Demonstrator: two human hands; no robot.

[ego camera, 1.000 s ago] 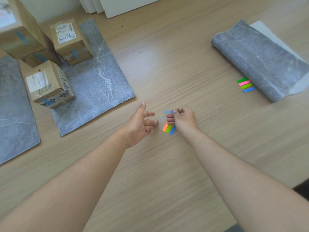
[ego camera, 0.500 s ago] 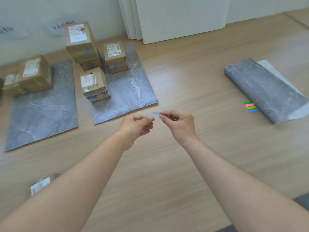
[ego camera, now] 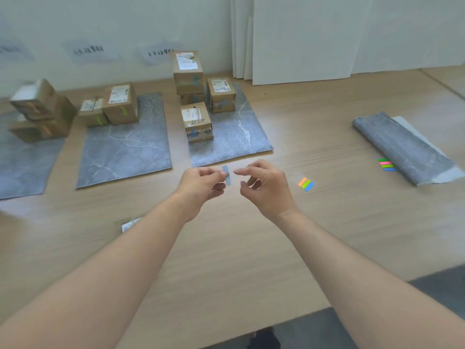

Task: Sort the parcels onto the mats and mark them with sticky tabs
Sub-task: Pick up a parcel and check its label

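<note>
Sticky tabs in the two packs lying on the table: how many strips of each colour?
Orange strip: 1
Green strips: 3
Blue strips: 2
Pink strip: 1
Total: 7, not counting the blue tab pinched by the left hand.

The tab [ego camera: 226, 175] pinched by the left hand [ego camera: 201, 183] is pale blue. Just right of the right hand [ego camera: 266, 188], a tab pad [ego camera: 306, 184] shows orange, green and blue stripes. Farther right, a second pad [ego camera: 387, 165] runs green, pink, green, blue beside a rolled mat [ego camera: 402, 147], marbled grey with a white back. Beyond the hands, the flat mats [ego camera: 130, 147] are grey with white veins and the parcels [ego camera: 196, 122] are brown cardboard with white labels. The table [ego camera: 226, 248] is light wood grain.
</note>
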